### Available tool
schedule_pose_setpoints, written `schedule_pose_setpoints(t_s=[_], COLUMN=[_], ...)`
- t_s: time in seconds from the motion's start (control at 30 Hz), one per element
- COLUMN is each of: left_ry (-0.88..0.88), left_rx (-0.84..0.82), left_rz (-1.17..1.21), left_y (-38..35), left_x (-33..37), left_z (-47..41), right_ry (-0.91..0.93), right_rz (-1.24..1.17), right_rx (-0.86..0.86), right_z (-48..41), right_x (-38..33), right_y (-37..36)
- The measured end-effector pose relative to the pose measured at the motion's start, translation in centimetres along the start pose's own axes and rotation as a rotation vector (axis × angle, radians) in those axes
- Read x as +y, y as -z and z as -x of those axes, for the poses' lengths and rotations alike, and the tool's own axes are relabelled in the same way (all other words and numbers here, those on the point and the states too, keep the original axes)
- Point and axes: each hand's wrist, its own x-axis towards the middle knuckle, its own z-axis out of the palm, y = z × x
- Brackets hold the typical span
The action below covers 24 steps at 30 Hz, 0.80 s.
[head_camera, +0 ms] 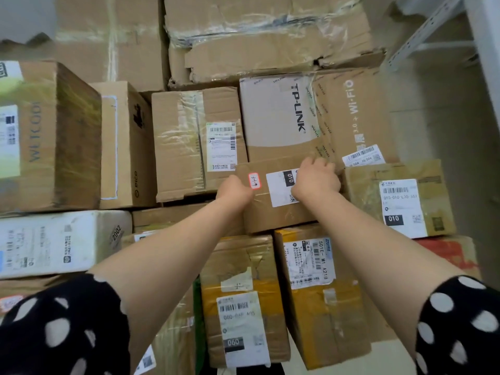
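Observation:
A brown cardboard box [273, 212] with a white 010 shipping label and a small red-edged sticker [254, 181] lies in the middle of a pile of parcels. My left hand [234, 189] grips its left edge, fingers curled out of sight behind the side. My right hand [316, 178] lies on its top far edge over the label, fingers curled over that edge. Both forearms reach forward from black sleeves with white dots.
Parcels crowd all sides: a TP-LINK box [297, 117] behind, a taped box [197, 142] at its left, a labelled 010 box [400, 204] right, two yellow-taped boxes [243, 301] below. A white wrapped parcel [59, 242] lies left. A metal shelf frame [433, 31] stands top right.

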Motion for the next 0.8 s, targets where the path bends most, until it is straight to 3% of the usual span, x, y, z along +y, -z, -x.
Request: schedule_pose_setpoints(t_s=[0.13,0.37,0.6,0.8], left_ry=[-0.009,-0.062,-0.035,-0.185], left_rx=[0.014,0.003,0.078,0.066], left_rz=[0.007,-0.009,-0.047,-0.307], left_y=[-0.4,-0.3,3.0,6.4], left_x=[0.2,0.3,0.1,1.8], left_z=[0.2,0.6,1.8,6.6], right_ry=[0.155,0.142,0.137,0.212], right_rz=[-0.002,-0.091,-0.133,-0.165], right_rx=[-0.008,-0.099,0.017,0.049], right_z=[-0.8,-0.8,1.2,6.2], right_x=[0.4,1.3,0.9,0.3], right_y=[-0.8,-1.4,-0.2,2.2])
